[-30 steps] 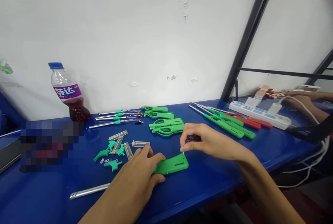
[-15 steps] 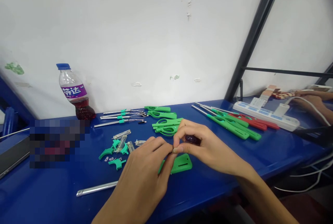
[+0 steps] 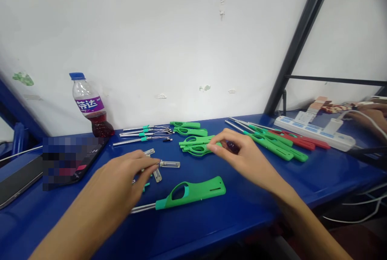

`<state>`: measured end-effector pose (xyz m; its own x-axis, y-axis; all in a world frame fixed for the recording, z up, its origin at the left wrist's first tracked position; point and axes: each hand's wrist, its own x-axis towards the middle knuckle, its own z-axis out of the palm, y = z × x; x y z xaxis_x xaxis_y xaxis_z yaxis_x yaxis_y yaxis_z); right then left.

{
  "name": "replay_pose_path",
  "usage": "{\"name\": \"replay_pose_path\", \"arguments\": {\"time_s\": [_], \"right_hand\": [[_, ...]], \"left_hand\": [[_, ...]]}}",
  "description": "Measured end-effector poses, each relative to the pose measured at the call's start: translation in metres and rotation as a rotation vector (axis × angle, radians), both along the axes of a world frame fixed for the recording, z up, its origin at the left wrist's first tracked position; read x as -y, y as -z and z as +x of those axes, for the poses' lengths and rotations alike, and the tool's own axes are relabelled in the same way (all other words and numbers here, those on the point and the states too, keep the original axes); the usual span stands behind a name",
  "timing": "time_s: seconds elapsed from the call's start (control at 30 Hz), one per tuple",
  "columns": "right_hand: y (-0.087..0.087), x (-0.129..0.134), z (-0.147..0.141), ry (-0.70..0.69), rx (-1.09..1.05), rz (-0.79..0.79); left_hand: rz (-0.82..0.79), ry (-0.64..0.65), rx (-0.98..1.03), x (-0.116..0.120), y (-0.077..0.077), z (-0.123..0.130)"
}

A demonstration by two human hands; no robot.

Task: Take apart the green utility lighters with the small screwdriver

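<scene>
My left hand [image 3: 130,171] pinches at the left end of a small clear cartridge [image 3: 169,164], above other clear cartridges and teal pieces that it partly covers. My right hand [image 3: 236,151] is curled round a dark purple handle [image 3: 232,147], beside green casing halves [image 3: 196,147]; its thumb and index finger are near each other. A green lighter [image 3: 199,192] with a teal trigger and a metal tube lies at the front, touched by neither hand.
Metal tubes with wires [image 3: 133,140] lie at the back left, near a bottle [image 3: 90,105] and a phone [image 3: 90,163]. Green lighters [image 3: 272,147], red ones [image 3: 302,141] and a power strip [image 3: 314,133] are on the right. A person's hand shows at the far right.
My left hand has moved left, away from my right hand and the front lighter, to the clear cartridges. The green lighter is now uncovered. My right hand has shifted slightly up and right.
</scene>
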<state>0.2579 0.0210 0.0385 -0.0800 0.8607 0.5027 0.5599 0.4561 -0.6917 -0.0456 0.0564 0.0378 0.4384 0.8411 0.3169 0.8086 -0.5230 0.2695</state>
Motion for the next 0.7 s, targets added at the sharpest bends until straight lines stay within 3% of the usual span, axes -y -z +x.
{"name": "replay_pose_path", "arguments": {"time_s": [0.13, 0.37, 0.47, 0.6, 0.7], "right_hand": [[0.006, -0.012, 0.013, 0.114, -0.004, -0.003], [0.003, -0.015, 0.023, 0.157, 0.022, -0.041], [-0.001, -0.006, 0.022, 0.052, 0.102, -0.138], [-0.002, 0.005, 0.018, -0.111, 0.280, -0.285], [0.002, 0.008, 0.011, -0.191, 0.414, -0.360]], "left_hand": [[-0.147, -0.122, -0.249, -0.014, 0.004, -0.029], [-0.191, -0.190, -0.272, -0.019, 0.007, -0.013], [-0.200, -0.152, -0.245, -0.011, 0.005, -0.010], [-0.272, 0.020, -0.104, 0.012, 0.004, -0.008], [-0.260, 0.078, -0.058, 0.026, 0.008, -0.004]]}}
